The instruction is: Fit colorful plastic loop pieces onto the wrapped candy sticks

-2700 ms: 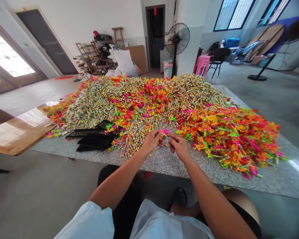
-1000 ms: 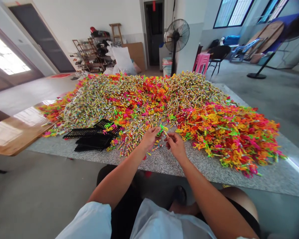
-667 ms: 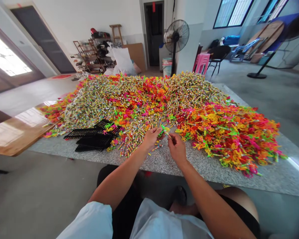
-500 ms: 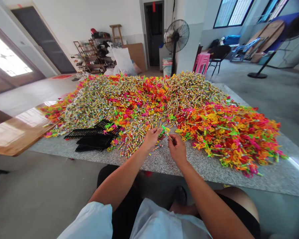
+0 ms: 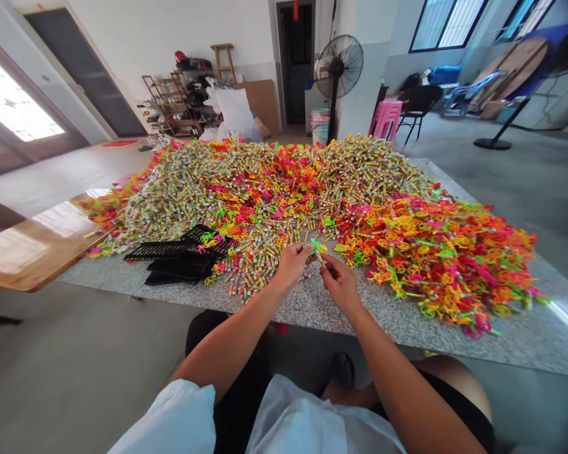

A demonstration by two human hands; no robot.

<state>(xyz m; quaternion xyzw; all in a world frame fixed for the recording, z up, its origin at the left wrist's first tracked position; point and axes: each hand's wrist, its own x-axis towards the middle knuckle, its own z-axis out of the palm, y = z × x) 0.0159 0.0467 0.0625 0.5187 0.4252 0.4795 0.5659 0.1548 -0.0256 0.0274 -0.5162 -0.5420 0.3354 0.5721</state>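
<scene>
Over the near edge of the speckled stone table (image 5: 293, 309), my left hand (image 5: 292, 263) pinches a small bright green plastic piece (image 5: 316, 244). Close on its right, my right hand (image 5: 339, 282) is closed on a short printed tube (image 5: 320, 258), whose tip points at the green piece. The two parts meet or nearly meet; I cannot tell whether they are joined. Loose printed tubes (image 5: 250, 268) lie left of and behind my left hand. A heap of orange, yellow, pink and green plastic pieces (image 5: 435, 252) lies to the right of my right hand.
Black slotted trays (image 5: 182, 265) are stacked at the left. Large mounds of printed tubes (image 5: 180, 183) cover the back of the table. A wooden table (image 5: 33, 246) adjoins at the left. Beyond stand a fan (image 5: 338, 66), pink stools (image 5: 387, 116) and a shelf rack (image 5: 170, 104).
The tube in my right hand now shows more clearly, tilted up toward the green piece. Both hands sit slightly further right in view, with the whole scene shifted a little too.
</scene>
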